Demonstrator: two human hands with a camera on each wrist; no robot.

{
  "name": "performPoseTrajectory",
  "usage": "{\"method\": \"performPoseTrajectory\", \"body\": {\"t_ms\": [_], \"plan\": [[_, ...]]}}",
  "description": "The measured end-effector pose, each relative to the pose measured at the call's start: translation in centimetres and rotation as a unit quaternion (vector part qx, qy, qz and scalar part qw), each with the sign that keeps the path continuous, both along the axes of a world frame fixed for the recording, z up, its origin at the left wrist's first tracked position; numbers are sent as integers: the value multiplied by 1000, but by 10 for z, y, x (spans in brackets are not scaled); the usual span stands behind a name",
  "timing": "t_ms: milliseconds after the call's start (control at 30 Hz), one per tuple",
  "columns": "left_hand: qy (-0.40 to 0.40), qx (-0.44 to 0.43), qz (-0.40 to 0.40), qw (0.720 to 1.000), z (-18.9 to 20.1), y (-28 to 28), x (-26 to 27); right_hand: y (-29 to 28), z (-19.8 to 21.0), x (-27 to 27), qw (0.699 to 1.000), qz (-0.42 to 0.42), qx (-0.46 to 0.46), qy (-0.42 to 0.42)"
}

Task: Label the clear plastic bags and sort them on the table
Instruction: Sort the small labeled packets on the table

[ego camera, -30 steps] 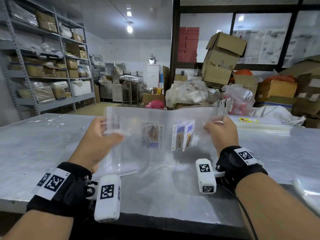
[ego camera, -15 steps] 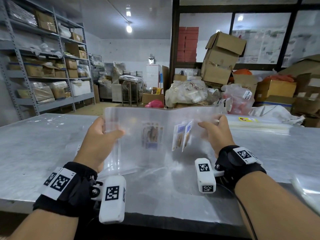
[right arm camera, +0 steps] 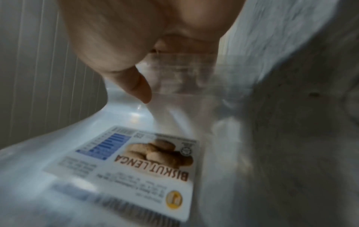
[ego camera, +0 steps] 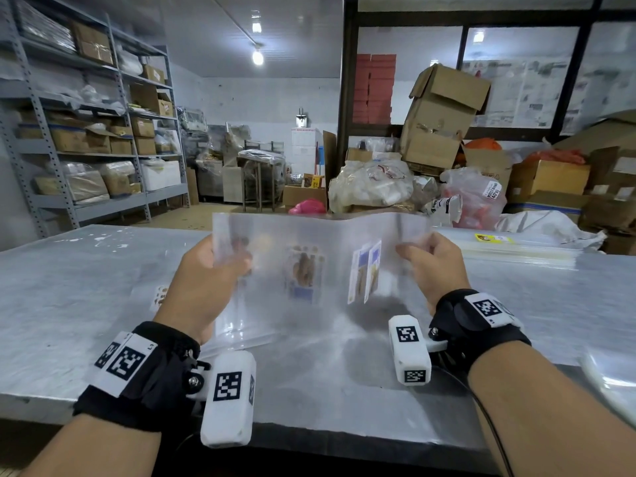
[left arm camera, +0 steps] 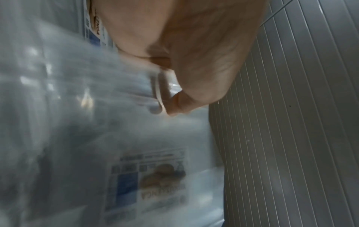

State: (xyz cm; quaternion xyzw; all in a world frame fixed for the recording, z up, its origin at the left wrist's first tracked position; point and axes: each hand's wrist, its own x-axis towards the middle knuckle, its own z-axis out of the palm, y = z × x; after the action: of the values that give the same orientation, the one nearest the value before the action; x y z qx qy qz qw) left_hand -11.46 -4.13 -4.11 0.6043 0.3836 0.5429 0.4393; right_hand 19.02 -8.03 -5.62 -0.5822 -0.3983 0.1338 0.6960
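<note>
I hold a bundle of clear plastic bags (ego camera: 330, 242) upright above the grey table (ego camera: 69, 304), top edge level. My left hand (ego camera: 220, 259) grips the bundle's left end, and the left wrist view shows the fingers (left arm camera: 174, 101) pinching the plastic. My right hand (ego camera: 423, 256) grips the right end, thumb (right arm camera: 139, 87) in front of the film. Printed biscuit labels show through the bags: one in the middle (ego camera: 304, 273), one folded toward the right (ego camera: 364, 270), and one close up (right arm camera: 136, 159) in the right wrist view.
A flat stack of clear bags (ego camera: 516, 246) with a yellow label lies at the table's back right. More plastic (ego camera: 612, 376) sits at the near right edge. Another labelled bag (ego camera: 160, 297) lies flat left of my left hand. Boxes, filled sacks and shelving stand beyond the table.
My hands have drawn slightly closer together on the bundle, the right one shifting left. The bags stay upright over the same spot.
</note>
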Motion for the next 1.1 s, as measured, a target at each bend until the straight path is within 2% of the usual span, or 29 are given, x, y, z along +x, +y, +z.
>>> {"method": "performPoseTrajectory", "body": {"t_ms": [167, 400, 533, 733, 833, 967, 1100], "plan": [[-61, 16, 41, 997, 3, 0, -1, -5, 7, -7, 998, 17, 48, 39], [-42, -28, 41, 998, 2, 5, 1, 2, 2, -6, 996, 54, 11, 71], [-9, -25, 25, 999, 0, 4, 5, 0, 2, -7, 995, 62, -7, 82], [-49, -36, 81, 995, 0, 7, 6, -3, 3, -9, 993, 71, 3, 90], [-23, -25, 107, 994, -3, 9, 5, -5, 4, -12, 993, 83, -2, 80], [-12, -49, 75, 996, -2, 8, 9, -8, 5, -13, 994, 85, -5, 73], [26, -25, 72, 997, -4, 7, 10, -7, 6, -13, 993, 86, -8, 76]]}}
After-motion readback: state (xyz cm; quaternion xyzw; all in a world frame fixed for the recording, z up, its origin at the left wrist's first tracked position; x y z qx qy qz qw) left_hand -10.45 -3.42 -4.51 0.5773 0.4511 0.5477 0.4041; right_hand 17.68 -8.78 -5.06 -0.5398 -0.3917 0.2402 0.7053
